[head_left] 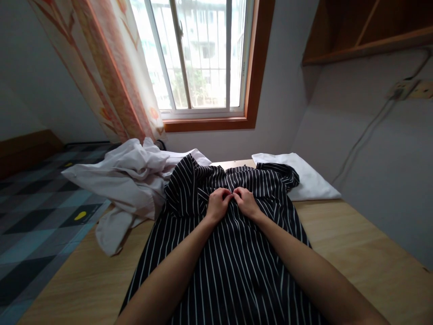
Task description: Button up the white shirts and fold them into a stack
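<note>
A black garment with white stripes (237,266), with short sleeves, lies spread over the wooden table, its neck end toward the window. My left hand (218,204) and my right hand (245,201) meet at the middle of its upper front. Both are closed in a pinch on the striped cloth, fingertips almost touching. Any button or small fastening between the fingers is hidden. Wrinkles run through the fabric around the hands, while the lower part lies flatter under my forearms.
Rumpled white clothing (131,176) lies at the left, partly hanging toward a checkered bed (30,221). A folded white cloth (304,176) rests at the back right of the wooden table (358,243). Beyond are a window, a curtain (111,67) and a wall cable (358,140).
</note>
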{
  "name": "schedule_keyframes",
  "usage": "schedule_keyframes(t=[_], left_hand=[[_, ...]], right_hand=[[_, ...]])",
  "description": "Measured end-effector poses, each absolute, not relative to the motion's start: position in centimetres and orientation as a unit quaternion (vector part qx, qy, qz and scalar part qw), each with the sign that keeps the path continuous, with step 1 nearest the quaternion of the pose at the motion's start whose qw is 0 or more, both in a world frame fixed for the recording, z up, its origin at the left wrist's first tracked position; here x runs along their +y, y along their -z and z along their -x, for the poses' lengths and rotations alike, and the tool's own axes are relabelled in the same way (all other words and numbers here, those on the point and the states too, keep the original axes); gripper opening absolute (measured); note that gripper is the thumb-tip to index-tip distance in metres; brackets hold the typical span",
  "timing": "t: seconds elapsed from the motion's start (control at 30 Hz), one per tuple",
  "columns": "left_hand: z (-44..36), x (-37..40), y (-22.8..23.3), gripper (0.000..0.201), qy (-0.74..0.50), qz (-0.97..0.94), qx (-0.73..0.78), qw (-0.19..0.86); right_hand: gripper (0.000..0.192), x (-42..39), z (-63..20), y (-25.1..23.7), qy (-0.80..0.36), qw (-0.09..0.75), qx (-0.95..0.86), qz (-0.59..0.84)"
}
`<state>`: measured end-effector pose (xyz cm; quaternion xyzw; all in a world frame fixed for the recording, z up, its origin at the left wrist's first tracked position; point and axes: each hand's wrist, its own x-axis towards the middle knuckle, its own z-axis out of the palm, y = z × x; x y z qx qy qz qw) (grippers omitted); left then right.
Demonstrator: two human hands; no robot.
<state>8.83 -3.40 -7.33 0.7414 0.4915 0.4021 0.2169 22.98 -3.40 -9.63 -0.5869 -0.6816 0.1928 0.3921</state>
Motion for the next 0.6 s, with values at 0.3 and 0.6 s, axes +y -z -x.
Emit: schedule_keyframes(t=[0.3, 0.6], left_hand=[[-8.7, -3.3, 7.2, 0.008, -0.440, -0.709, 0.493, 0.247], [-7.6, -1.9, 7.7, 0.011, -0.432, -0.667, 0.578, 0.185]], right_hand=[[0.017, -3.2, -23.1, 9.8, -0.249, 0.454, -0.662, 0.541], [0.019, -2.4, -23.6, 9.7, -0.253, 0.539, -0.569, 0.567]])
